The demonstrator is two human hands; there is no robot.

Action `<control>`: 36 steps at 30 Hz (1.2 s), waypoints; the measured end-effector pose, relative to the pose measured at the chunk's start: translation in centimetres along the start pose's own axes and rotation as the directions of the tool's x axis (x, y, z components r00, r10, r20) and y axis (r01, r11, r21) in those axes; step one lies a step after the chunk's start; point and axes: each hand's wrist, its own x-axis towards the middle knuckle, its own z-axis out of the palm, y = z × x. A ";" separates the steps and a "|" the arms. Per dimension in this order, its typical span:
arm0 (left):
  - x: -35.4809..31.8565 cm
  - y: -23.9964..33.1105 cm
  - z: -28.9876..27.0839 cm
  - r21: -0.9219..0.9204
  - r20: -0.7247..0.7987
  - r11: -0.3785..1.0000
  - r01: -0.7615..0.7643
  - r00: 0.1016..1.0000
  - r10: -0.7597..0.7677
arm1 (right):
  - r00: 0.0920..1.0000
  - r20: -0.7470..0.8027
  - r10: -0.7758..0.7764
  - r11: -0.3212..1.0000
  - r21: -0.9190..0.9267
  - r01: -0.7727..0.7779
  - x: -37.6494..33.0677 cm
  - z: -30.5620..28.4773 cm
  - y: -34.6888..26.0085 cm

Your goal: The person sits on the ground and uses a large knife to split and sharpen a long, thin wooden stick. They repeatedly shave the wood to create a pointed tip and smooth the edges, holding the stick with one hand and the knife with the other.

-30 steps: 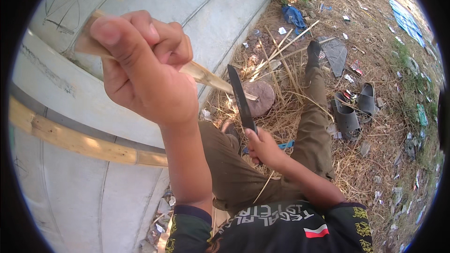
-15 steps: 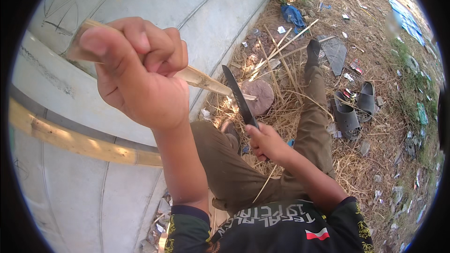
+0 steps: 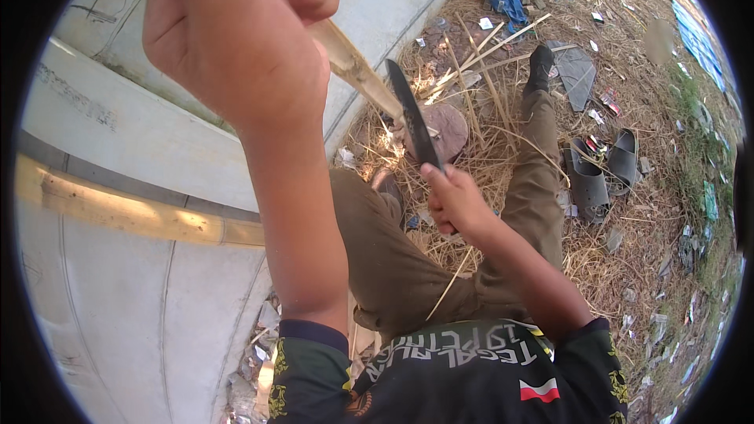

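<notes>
Raised high at the upper left, my left hand point(image 3: 243, 55) is closed round a long pale bamboo strip point(image 3: 349, 59), which slants down to the right. The strip's lower end reaches a round, reddish-brown block point(image 3: 448, 133) on the ground between my legs. My right hand point(image 3: 455, 200) grips the handle of a dark machete point(image 3: 412, 114). Its blade points up and to the left and crosses in front of the strip's lower end; whether the edge touches the strip I cannot tell.
A pale wall point(image 3: 118, 330) with a bamboo pole point(image 3: 141, 208) along it stands close on my left. Cut strips point(image 3: 503, 51) lie beyond the block on straw-strewn ground. Grey slippers point(image 3: 589, 184) lie right of my outstretched leg; a blue plastic bag point(image 3: 506, 4) lies farther off.
My left hand has moved up with the bamboo strip, so its top now runs out of the picture. The machete has shifted slightly relative to the strip. The whole view has tilted a little.
</notes>
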 end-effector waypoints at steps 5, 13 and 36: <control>0.0 -0.1 -2.4 -0.030 0.014 0.998 -0.055 0.998 0.055 | 0.811 0.130 0.571 0.773 -0.418 -0.477 1.0 1.0 -8.6; 1.1 -1.0 -1.2 0.005 -0.121 0.993 -0.121 0.985 0.120 | 0.672 -0.348 -0.654 0.631 0.239 0.738 2.4 3.0 -13.1; 1.2 -0.8 -4.4 -0.084 0.043 0.996 -0.012 0.999 0.015 | 0.951 0.307 0.044 0.813 -0.564 0.145 3.2 5.1 -0.2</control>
